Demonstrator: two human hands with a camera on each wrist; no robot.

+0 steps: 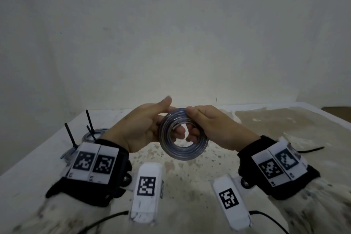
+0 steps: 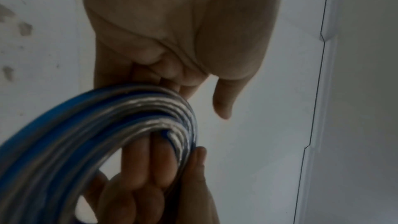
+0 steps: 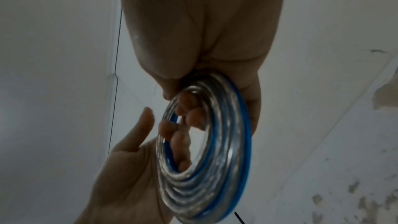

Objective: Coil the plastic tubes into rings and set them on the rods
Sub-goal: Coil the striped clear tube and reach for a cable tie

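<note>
The camera on my head looks forward and down over the worktop toward a pale wall. Each wrist camera sits very close under my palm, looking along my fingers. All three views share the coiled tube held between both hands.

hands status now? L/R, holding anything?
Left hand: holds the coil, fingers through its centre, thumb straight.
Right hand: grips the same coil, fingers curled through, thumb on its rim.
</note>
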